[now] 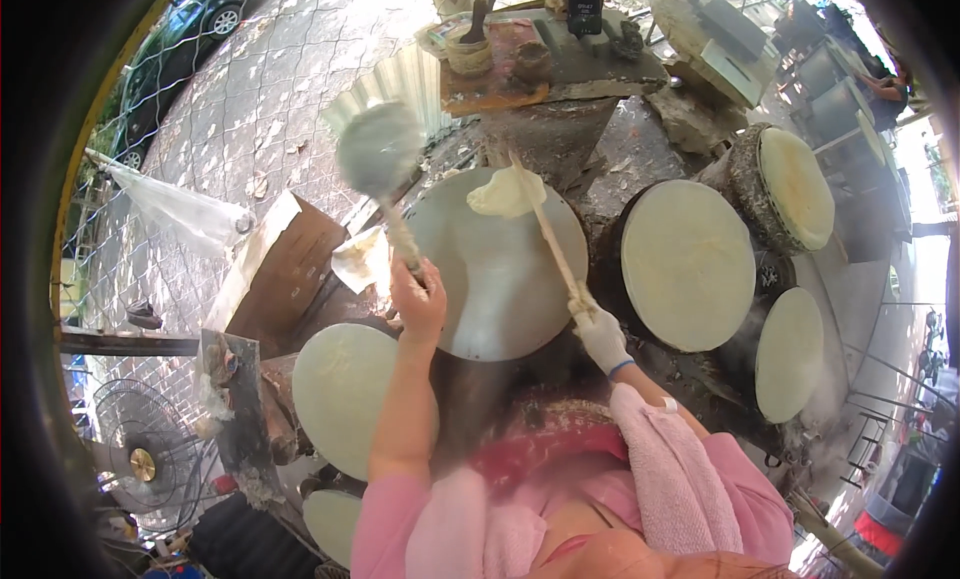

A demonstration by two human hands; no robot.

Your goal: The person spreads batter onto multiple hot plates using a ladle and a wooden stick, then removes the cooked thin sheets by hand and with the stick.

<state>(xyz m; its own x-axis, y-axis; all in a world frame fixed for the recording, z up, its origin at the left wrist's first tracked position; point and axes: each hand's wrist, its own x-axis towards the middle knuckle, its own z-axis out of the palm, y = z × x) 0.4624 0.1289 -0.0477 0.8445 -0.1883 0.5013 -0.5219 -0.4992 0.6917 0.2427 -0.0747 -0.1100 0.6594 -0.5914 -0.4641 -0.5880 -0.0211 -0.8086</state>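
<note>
My bare left hand (pixel 418 297) grips the handle of a round, flat-headed tool (pixel 381 150), blurred and raised beyond the left rim of a round metal griddle (pixel 487 279). In a white glove, my right hand (pixel 602 337) is closed on a wooden stick (pixel 553 241) that slants over the griddle. The stick's far part crosses a pale patch of batter or dough (pixel 495 195) near the griddle's far edge. Pale sheets cover the round griddles nearby: one at the left (pixel 337 391), a large one at the right (pixel 686 264), and others farther right.
A board stand (pixel 585 91) beyond the griddle holds a crusted jar (pixel 470 56). At the left are a cardboard box (pixel 292 271), wire mesh fencing and a fan (pixel 142 459). Steam rises near the right griddle (pixel 790 354). Another person is at the far right (pixel 889 95).
</note>
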